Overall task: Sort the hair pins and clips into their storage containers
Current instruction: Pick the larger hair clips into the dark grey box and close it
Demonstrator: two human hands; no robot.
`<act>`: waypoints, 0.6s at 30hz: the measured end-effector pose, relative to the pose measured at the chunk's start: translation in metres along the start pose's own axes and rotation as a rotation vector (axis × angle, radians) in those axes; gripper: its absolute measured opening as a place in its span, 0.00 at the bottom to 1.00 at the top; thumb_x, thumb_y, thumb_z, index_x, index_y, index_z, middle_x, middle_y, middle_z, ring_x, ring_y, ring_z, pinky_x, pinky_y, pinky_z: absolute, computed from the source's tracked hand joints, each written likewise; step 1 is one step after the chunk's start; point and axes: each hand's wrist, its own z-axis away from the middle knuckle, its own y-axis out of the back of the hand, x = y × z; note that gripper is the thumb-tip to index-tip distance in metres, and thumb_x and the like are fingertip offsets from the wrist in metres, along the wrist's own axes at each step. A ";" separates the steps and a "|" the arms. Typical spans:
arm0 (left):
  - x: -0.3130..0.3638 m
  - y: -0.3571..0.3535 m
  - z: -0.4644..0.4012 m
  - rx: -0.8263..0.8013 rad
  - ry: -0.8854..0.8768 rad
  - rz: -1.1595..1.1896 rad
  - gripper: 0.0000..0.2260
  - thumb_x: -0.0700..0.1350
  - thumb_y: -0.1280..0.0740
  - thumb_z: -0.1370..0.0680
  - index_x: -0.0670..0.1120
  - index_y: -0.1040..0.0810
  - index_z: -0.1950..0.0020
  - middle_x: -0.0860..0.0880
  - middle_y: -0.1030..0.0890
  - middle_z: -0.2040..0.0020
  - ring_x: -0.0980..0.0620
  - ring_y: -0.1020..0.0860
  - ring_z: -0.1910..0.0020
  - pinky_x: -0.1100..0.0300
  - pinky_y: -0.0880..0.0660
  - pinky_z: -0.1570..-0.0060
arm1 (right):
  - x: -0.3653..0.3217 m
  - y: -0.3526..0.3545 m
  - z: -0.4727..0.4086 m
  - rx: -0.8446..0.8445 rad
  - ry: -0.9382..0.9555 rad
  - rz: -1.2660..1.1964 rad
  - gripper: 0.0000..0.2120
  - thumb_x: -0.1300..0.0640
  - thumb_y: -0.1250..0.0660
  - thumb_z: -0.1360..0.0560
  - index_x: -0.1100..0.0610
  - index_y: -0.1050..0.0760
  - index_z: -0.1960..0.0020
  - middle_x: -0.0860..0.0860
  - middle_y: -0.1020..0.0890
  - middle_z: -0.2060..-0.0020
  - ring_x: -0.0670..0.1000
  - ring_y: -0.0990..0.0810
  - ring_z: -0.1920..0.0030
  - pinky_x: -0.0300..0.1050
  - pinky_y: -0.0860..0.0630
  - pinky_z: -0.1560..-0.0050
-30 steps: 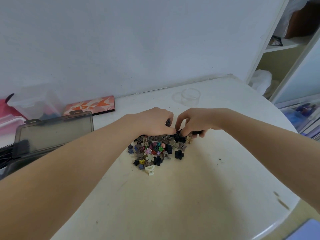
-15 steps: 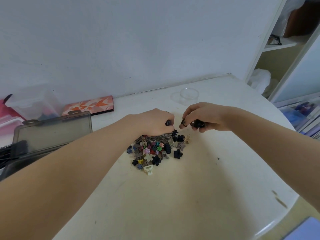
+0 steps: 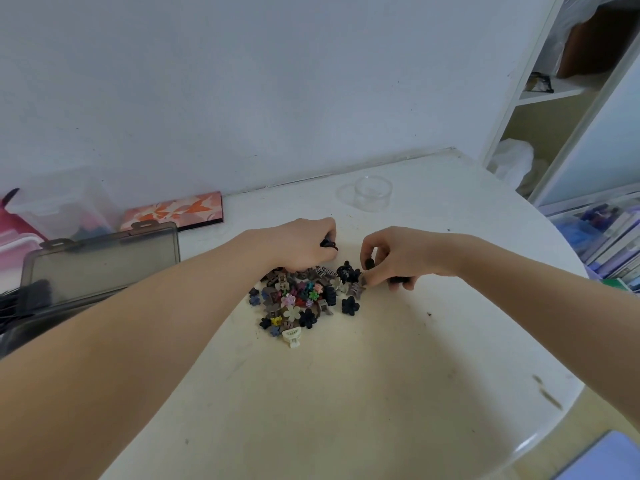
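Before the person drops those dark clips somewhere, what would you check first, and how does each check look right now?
1. Left hand holds a dark clip at its fingertips: ok.
2. Right hand grips dark clips: ok; how many, cannot tell.
3. Clear cup stands open beyond the hands: ok.
4. Path to the cup is free of other things: ok.
5. Grey case at left is open: cannot tell.
6. Pile of mixed clips left to sort: not ok.
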 end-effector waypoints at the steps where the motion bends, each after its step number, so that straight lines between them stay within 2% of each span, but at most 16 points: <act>1: 0.000 0.002 0.002 0.000 0.015 0.032 0.10 0.52 0.40 0.19 0.50 0.32 0.40 0.45 0.22 0.54 0.49 0.25 0.65 0.55 0.27 0.63 | 0.000 -0.002 0.000 0.001 0.007 0.003 0.11 0.56 0.25 0.31 0.57 0.24 0.52 0.54 0.21 0.63 0.51 0.21 0.68 0.39 0.26 0.71; 4: -0.002 0.008 0.009 0.016 0.048 0.163 0.10 0.53 0.40 0.19 0.50 0.32 0.40 0.45 0.21 0.58 0.48 0.25 0.68 0.58 0.26 0.68 | -0.002 -0.005 0.002 0.027 0.053 0.009 0.13 0.58 0.25 0.33 0.57 0.24 0.52 0.58 0.19 0.56 0.51 0.21 0.68 0.40 0.26 0.72; 6: -0.004 0.012 0.013 0.031 0.063 0.278 0.11 0.53 0.39 0.19 0.49 0.32 0.41 0.42 0.22 0.59 0.48 0.26 0.68 0.57 0.27 0.68 | -0.005 -0.006 0.003 0.058 0.093 0.030 0.12 0.61 0.26 0.34 0.57 0.25 0.53 0.57 0.18 0.53 0.52 0.21 0.68 0.41 0.26 0.72; 12: -0.013 0.023 0.033 0.096 0.102 0.495 0.10 0.52 0.38 0.19 0.49 0.30 0.42 0.42 0.23 0.51 0.56 0.29 0.76 0.60 0.30 0.72 | -0.007 -0.016 0.005 0.127 0.097 0.053 0.12 0.64 0.29 0.33 0.56 0.28 0.53 0.56 0.21 0.61 0.52 0.19 0.69 0.41 0.26 0.74; 15: -0.017 0.027 0.049 0.120 0.103 0.519 0.09 0.49 0.38 0.19 0.48 0.30 0.42 0.43 0.23 0.52 0.56 0.30 0.77 0.62 0.30 0.75 | -0.012 -0.012 0.006 0.184 0.050 -0.081 0.10 0.65 0.29 0.32 0.60 0.28 0.53 0.56 0.22 0.62 0.53 0.18 0.68 0.42 0.26 0.73; 18: -0.028 0.034 0.071 0.151 0.120 0.522 0.07 0.48 0.38 0.19 0.48 0.29 0.42 0.45 0.26 0.55 0.56 0.30 0.75 0.63 0.31 0.75 | -0.028 -0.007 0.009 0.192 0.006 -0.366 0.09 0.65 0.31 0.30 0.61 0.23 0.50 0.56 0.21 0.61 0.54 0.18 0.66 0.42 0.25 0.70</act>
